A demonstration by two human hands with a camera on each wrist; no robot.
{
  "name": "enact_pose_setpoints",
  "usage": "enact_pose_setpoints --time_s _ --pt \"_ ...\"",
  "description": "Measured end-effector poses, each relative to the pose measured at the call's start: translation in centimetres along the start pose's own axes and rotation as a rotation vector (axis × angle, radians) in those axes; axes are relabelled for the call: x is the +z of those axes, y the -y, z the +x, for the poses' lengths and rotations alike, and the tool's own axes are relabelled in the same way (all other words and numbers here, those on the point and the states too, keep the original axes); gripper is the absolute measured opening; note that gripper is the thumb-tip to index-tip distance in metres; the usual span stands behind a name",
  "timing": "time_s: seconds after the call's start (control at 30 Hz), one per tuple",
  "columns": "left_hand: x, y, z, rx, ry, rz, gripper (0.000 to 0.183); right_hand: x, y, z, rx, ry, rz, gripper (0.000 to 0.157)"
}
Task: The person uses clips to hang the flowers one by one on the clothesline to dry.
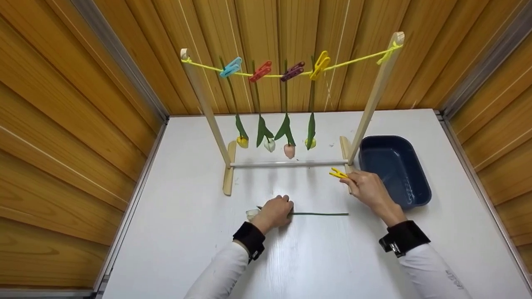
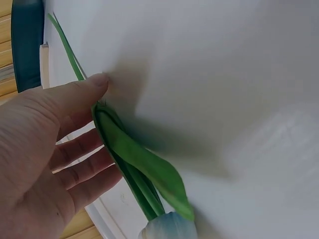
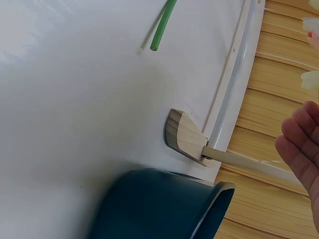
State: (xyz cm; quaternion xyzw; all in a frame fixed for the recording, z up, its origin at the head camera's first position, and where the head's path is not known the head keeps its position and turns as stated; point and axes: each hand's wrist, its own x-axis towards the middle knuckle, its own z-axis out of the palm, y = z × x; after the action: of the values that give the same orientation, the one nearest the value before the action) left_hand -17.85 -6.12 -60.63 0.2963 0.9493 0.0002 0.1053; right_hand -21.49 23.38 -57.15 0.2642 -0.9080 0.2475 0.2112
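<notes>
My left hand (image 1: 275, 212) grips a white tulip (image 1: 252, 214) low over the white table. Its thumb and fingers are on the green stem just past the leaves (image 2: 144, 162), as the left wrist view shows. The bloom points left and the bare stem (image 1: 320, 214) runs right. Near the rack's right foot, my right hand (image 1: 368, 189) pinches a yellow clothespin (image 1: 338, 173) by one end. In the right wrist view only some fingers of the right hand (image 3: 304, 149) show at the edge, and the clothespin is out of sight.
Behind the hands stands a wooden rack (image 1: 376, 95) with a yellow cord (image 1: 357, 60). Blue, red, purple and yellow clothespins hold several tulips upside down on it, among them a pink tulip (image 1: 289, 151). A dark blue basin (image 1: 422, 178) stands to the right.
</notes>
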Motion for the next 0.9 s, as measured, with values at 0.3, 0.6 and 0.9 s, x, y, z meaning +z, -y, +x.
enact_pose_setpoints --time_s 0.3,0.6,0.9 --pt "0.0 -0.8 -0.4 0.001 -0.025 0.024 0.012 0.3 -0.1 -0.4 0.041 0.033 0.003 0.019" --pt "1.5 -1.4 -0.8 0.029 -0.171 0.174 0.007 0.2 -0.2 -0.8 0.077 0.054 0.004 0.019" --pt "2.1 -0.7 -0.6 -0.084 -0.318 0.141 0.007 -0.1 -0.5 -1.0 0.080 0.069 -0.011 0.017"
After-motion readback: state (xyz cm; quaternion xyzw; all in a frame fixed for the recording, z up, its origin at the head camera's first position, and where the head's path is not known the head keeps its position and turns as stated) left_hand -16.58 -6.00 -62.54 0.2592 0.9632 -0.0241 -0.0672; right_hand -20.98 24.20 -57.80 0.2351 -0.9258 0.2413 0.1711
